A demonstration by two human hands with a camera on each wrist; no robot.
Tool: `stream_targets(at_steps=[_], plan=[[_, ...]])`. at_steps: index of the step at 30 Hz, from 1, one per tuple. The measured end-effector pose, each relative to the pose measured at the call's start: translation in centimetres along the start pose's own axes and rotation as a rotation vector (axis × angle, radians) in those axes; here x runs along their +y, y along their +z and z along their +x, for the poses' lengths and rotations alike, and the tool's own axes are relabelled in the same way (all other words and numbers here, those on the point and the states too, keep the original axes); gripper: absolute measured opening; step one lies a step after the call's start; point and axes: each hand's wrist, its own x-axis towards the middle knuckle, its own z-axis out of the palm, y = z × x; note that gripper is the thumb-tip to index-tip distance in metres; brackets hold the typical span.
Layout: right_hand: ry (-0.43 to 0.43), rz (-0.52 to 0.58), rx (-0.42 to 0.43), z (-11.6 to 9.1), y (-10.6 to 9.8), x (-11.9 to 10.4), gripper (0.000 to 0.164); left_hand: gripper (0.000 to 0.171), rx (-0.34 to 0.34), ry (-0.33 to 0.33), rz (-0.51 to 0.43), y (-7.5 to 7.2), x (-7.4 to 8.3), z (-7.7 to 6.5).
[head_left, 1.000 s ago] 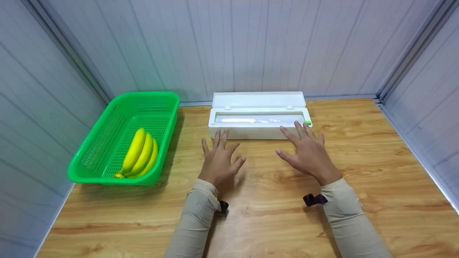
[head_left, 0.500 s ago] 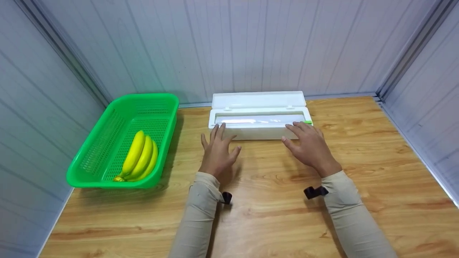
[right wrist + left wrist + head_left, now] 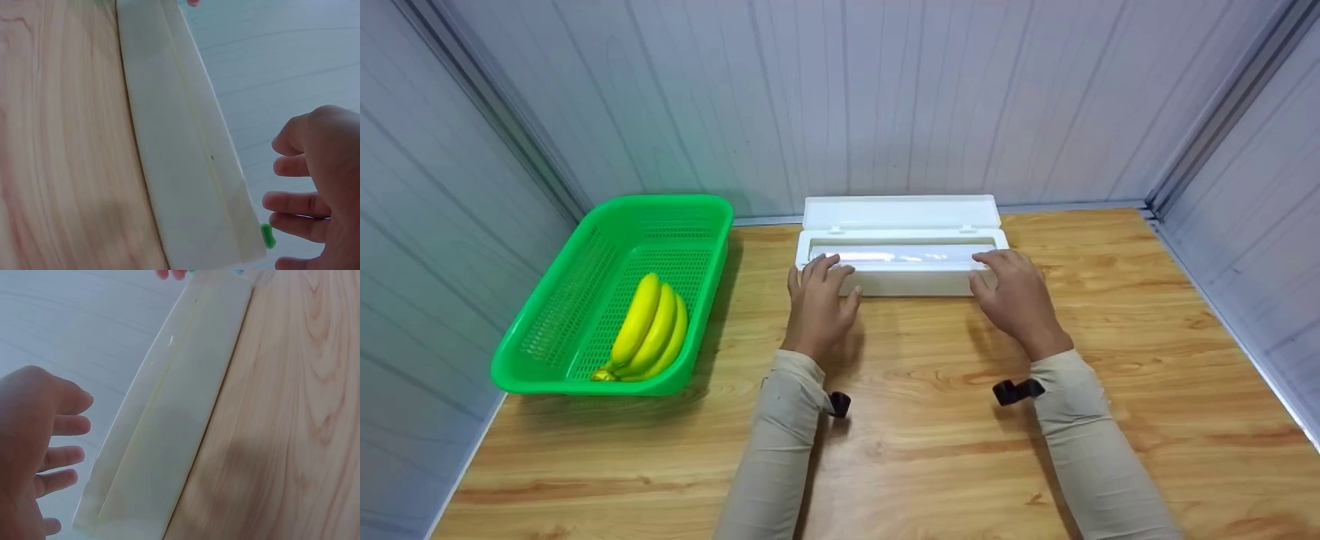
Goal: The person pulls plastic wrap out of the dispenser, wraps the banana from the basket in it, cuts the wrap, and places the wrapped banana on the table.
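Note:
A white plastic wrap dispenser (image 3: pixel 911 283) lies lengthwise near the back wall, its hinged lid (image 3: pixel 900 213) thrown back. Through its top opening shows a shiny clear roll of film (image 3: pixel 915 256). My left hand (image 3: pixel 819 311) hovers over the dispenser's left front edge, fingers spread and slightly bent. Over the right end is my right hand (image 3: pixel 1020 300), its fingers loosely bent and the thumb in front of the box. Both wrist views show the fingers apart from the dispenser's front face. A small green slider (image 3: pixel 268 236) appears at the right end in the right wrist view; the hand hides it from the head view.
To the left stands a green perforated basket (image 3: pixel 532 345) with a bunch of bananas (image 3: pixel 649 330) inside. Pale panel walls (image 3: pixel 885 97) enclose the wooden table (image 3: pixel 930 450) at the back and both sides.
Both hands have moved forward to the dispenser's ends, and their fingers have bent more. My right hand has also shifted a little rightward, covering the green slider. Dispenser and bananas stay where they were.

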Motion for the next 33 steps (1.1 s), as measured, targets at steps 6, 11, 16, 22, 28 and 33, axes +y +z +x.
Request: stream_targets(at_steps=[6, 11, 16, 22, 28, 33], plan=[[0.001, 0.006, -0.051, -0.2, 1.0, -0.2, 0.04, 0.031, -0.021, 0.011, -0.002, 0.3, -0.1, 0.1], [0.014, -0.039, -0.117, -0.3, 1.1, 0.0, 0.048, 0.032, -0.038, -0.002, -0.007, 0.8, -0.1, 0.5], [0.016, -0.054, -0.149, -0.3, 0.8, 0.0, 0.047, 0.033, -0.049, -0.052, 0.017, 0.9, -0.2, 0.8], [0.027, -0.057, -0.162, -0.4, 0.7, 0.2, 0.041, 0.041, -0.127, -0.081, 0.024, 0.7, -0.4, 0.9], [0.017, -0.052, -0.161, -0.4, 1.0, 0.1, 0.04, 0.054, -0.188, -0.107, 0.029, 0.3, -0.7, 0.7], [0.009, -0.068, -0.163, -0.4, 1.1, 0.1, 0.042, 0.058, -0.168, -0.101, 0.017, 0.5, -1.0, 0.5]])
